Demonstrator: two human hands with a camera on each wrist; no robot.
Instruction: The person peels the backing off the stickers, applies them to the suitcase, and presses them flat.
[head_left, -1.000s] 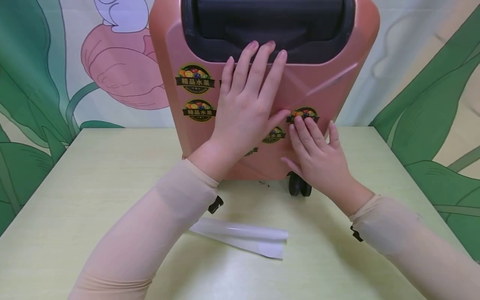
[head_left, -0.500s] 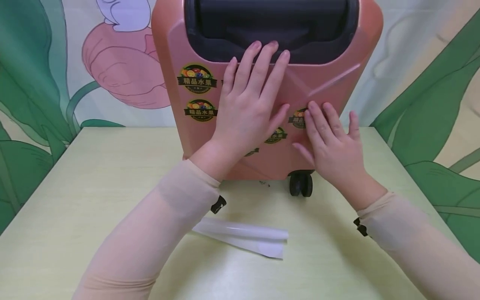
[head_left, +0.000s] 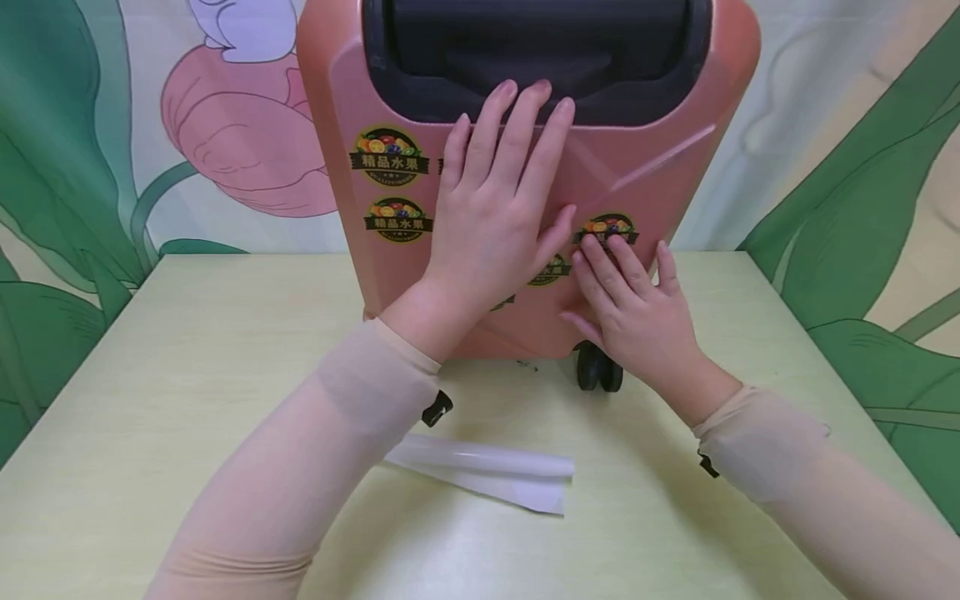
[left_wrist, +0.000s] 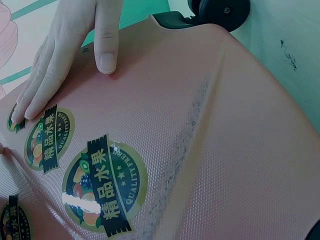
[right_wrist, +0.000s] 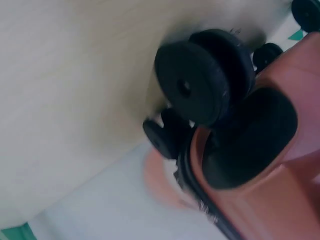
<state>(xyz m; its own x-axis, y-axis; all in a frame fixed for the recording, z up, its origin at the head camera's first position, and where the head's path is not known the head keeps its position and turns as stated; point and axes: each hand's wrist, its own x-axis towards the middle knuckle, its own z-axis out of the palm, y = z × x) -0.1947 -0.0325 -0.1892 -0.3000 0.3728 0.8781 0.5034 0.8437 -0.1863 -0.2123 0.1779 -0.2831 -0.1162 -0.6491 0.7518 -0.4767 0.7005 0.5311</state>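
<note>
A pink suitcase (head_left: 652, 179) stands upright on the table, with round fruit-picture stickers on its side. My left hand (head_left: 491, 221) lies spread against it, fingertips reaching the black handle recess (head_left: 540, 79). Two stickers, an upper one (head_left: 390, 156) and a lower one (head_left: 399, 221), show left of that hand; others are partly covered by it. With straight fingers, my right hand (head_left: 645, 312) touches the lower edge of the rightmost sticker (head_left: 609, 225). The left wrist view shows the right hand's fingers (left_wrist: 50, 80) flat on the suitcase beside a line of stickers.
White backing paper (head_left: 487, 471), partly rolled, lies on the table (head_left: 225, 400) in front of the suitcase. A black double wheel (head_left: 598, 368) sits under the suitcase's lower right corner; several wheels appear in the right wrist view. A curtain with printed leaves (head_left: 60, 167) hangs behind.
My right hand slid right and up across the rightmost sticker, then came back left and down to its lower edge. The left hand stays in place on the suitcase.
</note>
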